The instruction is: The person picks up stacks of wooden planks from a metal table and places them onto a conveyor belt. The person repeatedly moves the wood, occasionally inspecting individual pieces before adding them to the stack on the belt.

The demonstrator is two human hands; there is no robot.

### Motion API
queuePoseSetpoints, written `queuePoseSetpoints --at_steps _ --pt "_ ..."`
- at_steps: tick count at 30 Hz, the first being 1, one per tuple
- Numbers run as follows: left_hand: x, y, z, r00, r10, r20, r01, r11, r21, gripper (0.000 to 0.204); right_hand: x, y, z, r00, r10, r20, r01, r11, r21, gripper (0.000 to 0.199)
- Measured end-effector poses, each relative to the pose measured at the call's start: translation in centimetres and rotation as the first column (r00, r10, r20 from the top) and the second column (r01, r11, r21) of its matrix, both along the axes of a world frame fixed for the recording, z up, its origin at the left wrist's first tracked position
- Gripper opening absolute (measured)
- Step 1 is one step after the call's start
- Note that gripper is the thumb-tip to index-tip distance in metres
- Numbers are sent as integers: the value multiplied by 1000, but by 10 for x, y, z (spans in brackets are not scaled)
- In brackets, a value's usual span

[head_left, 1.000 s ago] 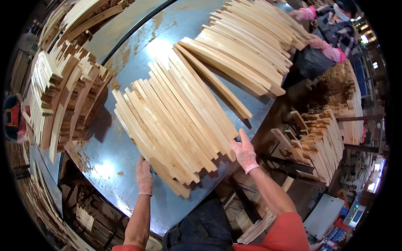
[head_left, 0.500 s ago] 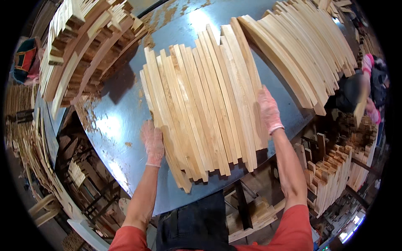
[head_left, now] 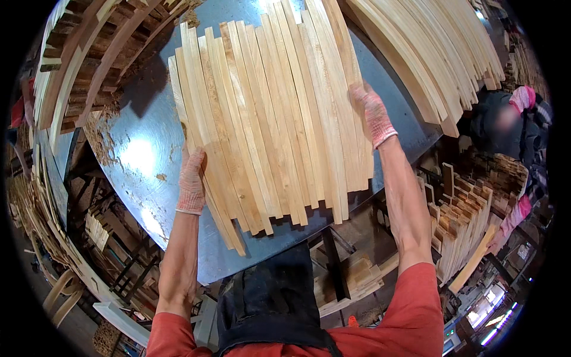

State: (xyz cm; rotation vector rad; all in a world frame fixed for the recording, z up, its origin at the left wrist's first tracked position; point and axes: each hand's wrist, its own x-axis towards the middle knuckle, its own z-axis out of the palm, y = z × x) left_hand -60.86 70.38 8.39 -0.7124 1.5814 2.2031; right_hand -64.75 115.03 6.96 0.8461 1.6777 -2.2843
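A row of long, pale wooden strips (head_left: pixel 267 119) lies side by side over the near part of a shiny metal table (head_left: pixel 392 107), and the ends do not line up. At the near right, some ends reach the table's edge. Each strip looks stiff and hard, and probably not heavy alone, but the whole row is likely a good load. The strips look smooth, so they may slide on each other if nothing squeezes them. The long outer sides, left and right, seem the best places to hold. The left hand (head_left: pixel 192 178), in a pinkish glove, is at the left side, near the close end, with its fingers loosely unfolded along the outer strip. The right hand (head_left: pixel 373 116), gloved too, touches the right side a bit farther up, and its fingers are not wrapped around any one strip. The row sits between both hands; how hard they press, I cannot tell. Another row of strips (head_left: pixel 428 59) is at the far right. A wood stack (head_left: pixel 89 59) stands far left, beside some sawdust (head_left: pixel 101 131). On the right, a co-worker (head_left: pixel 493 128) is near more stacked wood (head_left: pixel 464 220).
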Motion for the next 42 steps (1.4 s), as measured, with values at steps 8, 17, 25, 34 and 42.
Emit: queuePoseSetpoints --at_steps 8,17,25,34,42 --pt "30 -65 1 952 -148 268 78 964 254 62 66 -44 16 984 87 159 -92 995 29 73" --pt "142 -161 72 973 -48 224 9 986 169 74 149 -125 30 956 236 175 -228 971 -67 67" --pt "295 -286 176 978 201 64 -206 975 86 81 206 -295 130 918 393 60 -388 919 -72 46" --pt "549 -443 306 866 484 -124 -482 875 49 94 285 -486 218 704 679 -209 -706 699 -110 18" --pt "793 -548 379 574 769 -282 -790 610 54 96 404 -778 302 447 841 -304 -894 411 -176 31"
